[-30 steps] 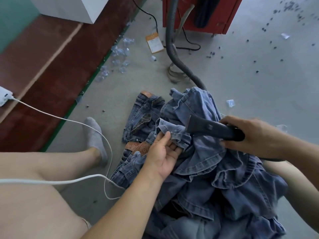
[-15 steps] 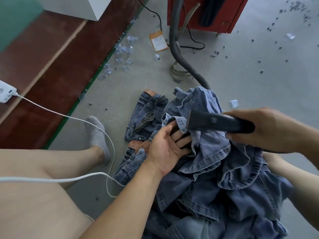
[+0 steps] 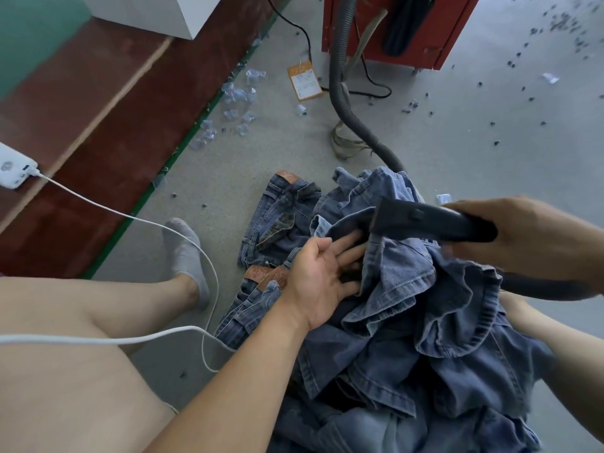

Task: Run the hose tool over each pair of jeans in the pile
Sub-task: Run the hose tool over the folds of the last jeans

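A heap of blue jeans (image 3: 408, 338) lies on the grey floor between my legs. My right hand (image 3: 529, 237) grips the black hose tool (image 3: 425, 220), whose flat nozzle points left onto a raised fold of denim at the top of the heap. My left hand (image 3: 320, 273) is palm up with straight fingers slid under that fold, just below the nozzle; its fingertips are hidden by the cloth. The ribbed grey hose (image 3: 343, 93) runs from behind the heap up to a red cabinet.
A red cabinet (image 3: 398, 27) stands at the back. A white cable (image 3: 130, 217) runs from a white power block (image 3: 14, 170) across my left leg. Small plastic bits (image 3: 238, 99), a cardboard tag (image 3: 305, 80) and dark specks litter the floor. A brown-and-green strip runs along the left.
The right hand has lifted the hose tool slightly and moved it right. The left hand has opened and pushed its fingers further under the denim fold.
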Motion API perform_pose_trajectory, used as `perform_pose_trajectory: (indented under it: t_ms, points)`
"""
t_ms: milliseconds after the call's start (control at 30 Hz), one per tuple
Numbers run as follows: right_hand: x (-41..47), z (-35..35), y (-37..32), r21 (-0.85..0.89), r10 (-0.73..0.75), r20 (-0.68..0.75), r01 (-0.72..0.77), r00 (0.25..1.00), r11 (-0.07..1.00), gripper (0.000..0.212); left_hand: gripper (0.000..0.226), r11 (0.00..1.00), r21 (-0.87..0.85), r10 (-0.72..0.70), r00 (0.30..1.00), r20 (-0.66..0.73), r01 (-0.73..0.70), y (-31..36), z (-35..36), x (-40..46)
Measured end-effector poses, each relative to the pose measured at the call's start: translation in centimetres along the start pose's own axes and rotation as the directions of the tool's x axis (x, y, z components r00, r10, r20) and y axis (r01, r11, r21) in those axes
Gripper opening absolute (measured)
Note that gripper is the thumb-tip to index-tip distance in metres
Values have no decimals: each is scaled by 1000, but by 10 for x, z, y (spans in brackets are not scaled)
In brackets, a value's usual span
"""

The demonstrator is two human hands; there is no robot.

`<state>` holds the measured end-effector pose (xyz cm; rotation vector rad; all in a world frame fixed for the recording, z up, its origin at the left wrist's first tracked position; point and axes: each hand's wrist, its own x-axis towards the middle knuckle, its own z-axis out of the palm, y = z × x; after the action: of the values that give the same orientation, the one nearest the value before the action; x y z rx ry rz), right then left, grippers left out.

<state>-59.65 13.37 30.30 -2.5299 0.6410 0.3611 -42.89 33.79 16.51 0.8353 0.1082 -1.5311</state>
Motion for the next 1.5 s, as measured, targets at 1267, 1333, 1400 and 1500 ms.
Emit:
perform_pose_trajectory:
  t_ms: [1267, 1333, 1400, 1500]
  points:
    - [57, 37, 12, 235, 516, -230, -468, 825, 852, 24, 67, 518, 807, 224, 865, -449, 285, 42, -46, 41]
    - [54, 37, 18, 260, 526, -231, -468, 819, 844, 22, 66, 498, 831, 107, 933, -344, 249, 39, -49, 54]
    - [54, 38, 24, 267, 538, -243, -478, 807, 837, 23, 38, 494, 860, 137, 966, -220, 126, 36, -41, 62]
    - [57, 36, 31, 271, 564, -229, -505, 793, 820, 24, 14, 558, 829, 224, 968, -110, -35, 37, -28, 71]
